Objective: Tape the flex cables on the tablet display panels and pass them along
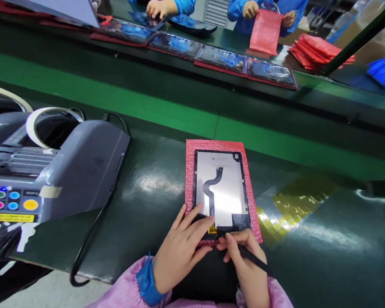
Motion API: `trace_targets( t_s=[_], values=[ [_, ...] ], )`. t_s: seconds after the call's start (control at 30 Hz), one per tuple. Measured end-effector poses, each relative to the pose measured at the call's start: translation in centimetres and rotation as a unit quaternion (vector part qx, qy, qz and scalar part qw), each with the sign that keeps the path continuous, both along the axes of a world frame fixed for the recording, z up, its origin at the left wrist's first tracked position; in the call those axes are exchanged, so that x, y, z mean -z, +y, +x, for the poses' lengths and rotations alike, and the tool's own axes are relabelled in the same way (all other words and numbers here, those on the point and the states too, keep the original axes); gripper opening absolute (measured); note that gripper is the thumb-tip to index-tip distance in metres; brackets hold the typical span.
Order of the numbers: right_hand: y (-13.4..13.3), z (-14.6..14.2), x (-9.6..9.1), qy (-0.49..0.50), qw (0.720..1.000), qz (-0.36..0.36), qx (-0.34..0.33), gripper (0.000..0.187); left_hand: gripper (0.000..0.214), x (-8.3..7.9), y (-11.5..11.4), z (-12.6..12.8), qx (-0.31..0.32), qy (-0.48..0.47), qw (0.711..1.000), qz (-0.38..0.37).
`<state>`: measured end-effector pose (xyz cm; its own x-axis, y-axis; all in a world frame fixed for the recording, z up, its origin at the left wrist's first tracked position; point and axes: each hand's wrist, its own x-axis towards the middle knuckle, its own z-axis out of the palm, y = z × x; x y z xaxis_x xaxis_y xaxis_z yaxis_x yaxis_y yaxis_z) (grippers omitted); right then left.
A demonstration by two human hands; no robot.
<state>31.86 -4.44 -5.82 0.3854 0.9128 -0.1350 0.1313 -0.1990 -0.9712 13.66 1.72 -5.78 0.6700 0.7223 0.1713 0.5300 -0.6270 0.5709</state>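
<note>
A tablet screen panel (226,192) lies with its silver back up on a pink bubble-wrap bag (190,171). A dark ribbon cable (208,187) snakes down the panel to a yellow connector patch (212,229) at the near edge. My left hand (188,239) rests with fingers spread over the panel's lower left, its index fingertip by the cable's end. In my right hand (245,254) a thin black stick-like tool (253,258) is gripped like a pen, its tip near the yellow patch at the lower edge.
A grey tape dispenser (90,167) stands on the left, its black cord hanging at the table edge. Yellow tape squares (285,209) on a clear sheet lie right. Across the green strip, wrapped panels (176,45) line a conveyor; co-workers' hands handle a red bag (266,32) and a panel.
</note>
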Motion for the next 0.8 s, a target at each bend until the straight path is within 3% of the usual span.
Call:
trace_targets(
  t_s=[0.27, 0.47, 0.63, 0.8],
  values=[
    [-0.2, 0.2, 0.4, -0.01, 1.0, -0.007, 0.004, 0.024, 0.03, -0.3, 0.3, -0.1, 0.023, 0.009, 1.0, -0.01],
    [-0.2, 0.0, 0.1, -0.021, 0.999, -0.006, 0.025, 0.028, 0.026, -0.3, 0.3, -0.1, 0.031, 0.02, 0.999, 0.022],
    [-1.0, 2.3, -0.4, -0.093, 0.988, 0.054, 0.107, 0.02, 0.035, -0.1, 0.0, 0.0, 0.018, 0.043, 0.998, 0.043],
    [0.2, 5.7, -1.6, -0.24, 0.966, 0.05, 0.082, 0.032, 0.055, 0.3, 0.0, 0.3, 0.019, 0.073, 0.995, 0.067]
  ],
)
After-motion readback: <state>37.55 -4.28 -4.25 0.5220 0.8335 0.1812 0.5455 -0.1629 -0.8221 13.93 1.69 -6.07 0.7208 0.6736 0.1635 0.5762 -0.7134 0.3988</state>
